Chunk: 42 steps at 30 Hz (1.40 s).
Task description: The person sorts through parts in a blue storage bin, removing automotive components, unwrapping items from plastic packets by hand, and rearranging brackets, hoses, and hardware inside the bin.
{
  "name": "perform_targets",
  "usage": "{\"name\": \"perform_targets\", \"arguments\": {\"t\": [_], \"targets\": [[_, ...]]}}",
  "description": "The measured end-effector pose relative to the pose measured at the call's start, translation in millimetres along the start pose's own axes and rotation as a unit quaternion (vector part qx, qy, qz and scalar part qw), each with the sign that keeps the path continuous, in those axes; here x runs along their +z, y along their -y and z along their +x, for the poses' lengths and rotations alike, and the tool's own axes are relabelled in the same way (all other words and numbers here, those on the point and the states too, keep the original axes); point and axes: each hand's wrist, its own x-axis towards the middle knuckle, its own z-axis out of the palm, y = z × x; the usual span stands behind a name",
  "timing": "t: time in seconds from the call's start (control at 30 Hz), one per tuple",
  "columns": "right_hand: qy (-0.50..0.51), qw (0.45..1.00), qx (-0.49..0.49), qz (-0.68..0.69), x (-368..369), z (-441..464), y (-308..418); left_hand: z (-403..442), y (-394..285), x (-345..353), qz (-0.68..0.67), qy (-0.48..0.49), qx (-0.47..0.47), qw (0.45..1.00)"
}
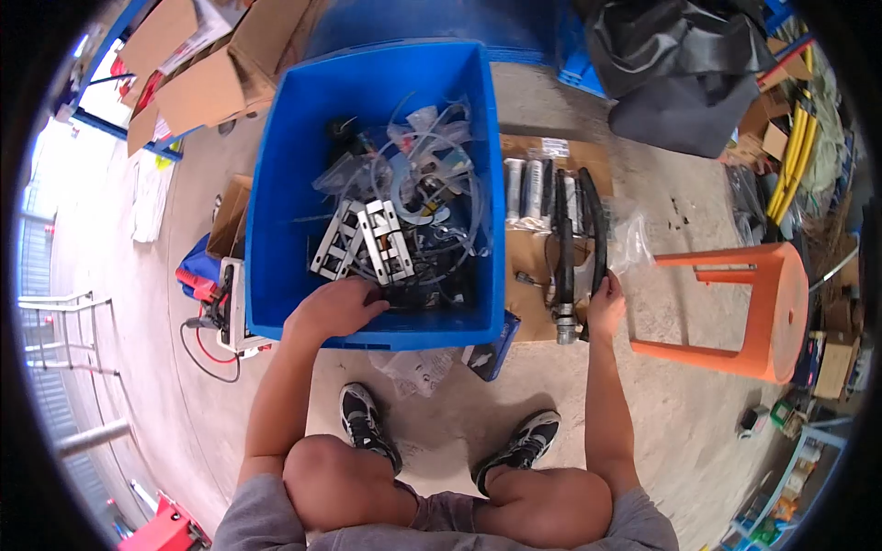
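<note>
Blue plastic forms the bin [395,75], the largest thing at hand, set on the floor before the crouched person. It is loosely filled with a jumble of parts, heaped toward the middle and right, with much of its inner wall left bare. Just beside it, on the right, a flat cardboard [525,253] is laid on the concrete, and past that an orange stool [776,312] is tipped on its side.

Along the cardboard two black hoses are laid side by side: the inner hose [564,234], ended by a metal fitting [566,327], and the outer hose [599,225]. Next to them, toward the far edge, slim wrapped packets [534,191] are lined up in a row. Inside the bin, two white brackets [386,241] are tilted on top of the dark pieces, with clear bags [344,173] and loops of thin tubing beyond.

The outer hose appears to be pinched near its lower end between the thumb and fingers of the right hand [606,309]. The left hand [338,308] is held over the near rim with its fingers curled, close below the brackets; whether anything is gripped cannot be told, as the fingertips are partly hidden. A small connector [526,278] is left alone on the cardboard.

As far as can be judged, the packets and hoses have been set in order, while the bin's contents are left unsorted.
</note>
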Motion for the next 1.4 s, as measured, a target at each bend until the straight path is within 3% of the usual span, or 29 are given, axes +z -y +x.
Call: {"name": "perform_targets", "arguments": {"t": [0.17, 0.2, 0.27, 0.33, 0.4, 0.53, 0.6, 0.67, 0.73, 0.8, 0.87, 0.93, 0.97, 1.03, 1.2, 1.27, 1.3, 1.37, 1.4], "targets": [[0.047, 0.999, 0.016, 0.007, -8.5, 5.0, 19.1, -16.2, -10.1, -10.4, 0.025, 0.042, -0.077, 0.996], [0.05, 0.999, 0.016, -0.01, -16.2, 5.4, 33.3, -23.5, -10.7, -10.8, 0.008, -0.013, -0.078, 0.997], [0.017, 0.997, -0.036, -0.06, -29.3, 1.4, 72.4, -38.4, -10.9, -14.3, -0.008, -0.065, -0.083, 0.994], [0.01, 0.988, -0.144, 0.049, -41.8, -3.5, 115.3, -53.6, -8.4, -21.6, -0.041, -0.177, -0.031, 0.983], [0.031, 0.977, -0.195, 0.077, -56.7, -15.2, 173.6, -62.5, -1.8, -28.5, -0.023, -0.191, -0.043, 0.98], [0.116, 0.913, -0.362, 0.146, -55.8, -42.7, 269.3, -76.8, 27.2, -35.5, -0.045, -0.239, -0.068, 0.968], [0.245, 0.867, -0.406, 0.154, -40.8, -56.9, 310.0, -73.1, 42.9, -37.5, 0.005, -0.252, -0.066, 0.966], [0.394, 0.802, -0.441, 0.085, -19.1, -70.0, 336.9, -49.8, 54.1, -37.8, 0.078, -0.151, -0.093, 0.981], [0.472, 0.758, -0.451, -0.006, 23.7, -86.3, 344.9, -6.5, 59.5, -18.2, 0.138, -0.058, -0.108, 0.983], [0.487, 0.738, -0.455, -0.104, 69.5, -106.1, 348.1, 36.1, 51.5, -4.3, 0.163, 0.026, -0.123, 0.979], [0.467, 0.756, -0.445, -0.108, 95.7, -124.8, 343.6, 70.3, 70.8, 13.6, 0.166, 0.054, -0.123, 0.977], [0.457, 0.769, -0.433, -0.113, 103.7, -132.9, 338.5, 97.7, 104.4, 49.3, 0.199, 0.172, -0.066, 0.963], [0.497, 0.755, -0.405, -0.138, 104.3, -133.2, 335.8, 96.8, 105.3, 52.2, 0.196, 0.171, -0.065, 0.963], [0.543, 0.749, -0.347, -0.153, 103.7, -128.1, 329.1, 91.7, 105.5, 52.5, 0.138, 0.089, -0.157, 0.974], [0.521, 0.777, -0.315, -0.164, 108.3, -106.2, 320.8, 72.6, 98.0, 11.8, 0.124, 0.094, -0.156, 0.975], [0.573, 0.747, -0.309, -0.134, 111.0, -104.8, 322.0, 60.9, 97.4, -9.7, -0.11, 0.219, -0.242, 0.939], [0.573, 0.748, -0.309, -0.13, 116.1, -109.3, 320.1, 55.5, 101.5, -12.5, -0.106, 0.218, -0.244, 0.939], [0.668, 0.675, -0.313, -0.028, 125.9, -122.8, 318.2, 43.1, 108.4, -15.0, -0.356, 0.23, -0.231, 0.876], [0.668, 0.674, -0.315, -0.025, 121.9, -124.0, 322.9, 38.3, 103.3, -17.8, -0.354, 0.227, -0.234, 0.876]]}}
